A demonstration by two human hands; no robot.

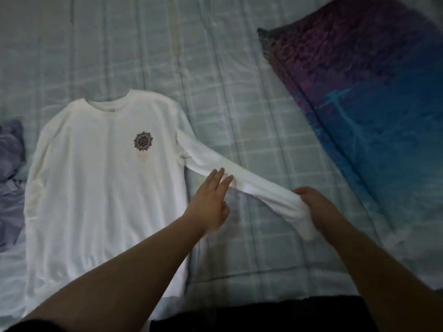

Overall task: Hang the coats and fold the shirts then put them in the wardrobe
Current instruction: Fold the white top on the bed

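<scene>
Bed (239, 68): checked pale sheet, bearing everything in view.
Pillow (374, 97): dark, blue and purple print, at far right, well apart from the shirt.
White long-sleeved shirt (103, 183): spread flat, front up, at left centre; collar far, hem near; small round mandala print (143, 140) on the chest.
Lilac garment (9, 164): crumpled at the left edge, just beside the shirt.
Right-side sleeve (239, 178): drawn out straight to the right and near, lifted slightly off the sheet toward the cuff.
Left hand (211, 202): fingers straight, tips touching the sleeve's middle, grasping nothing.
Right hand (314, 204): fingers curled round the cuff end, holding it taut.
Step in hand: likely smoothing and straightening the sleeve ahead of the first fold; shirt not yet folded, no wardrobe in view.
Next move, as judged: carrying the cuff leftward across the chest, with the left hand pinning the shoulder line to keep the body flat; then the same for the other sleeve, lying along the left side.
Risk: body wrinkling if pulled too hard.
</scene>
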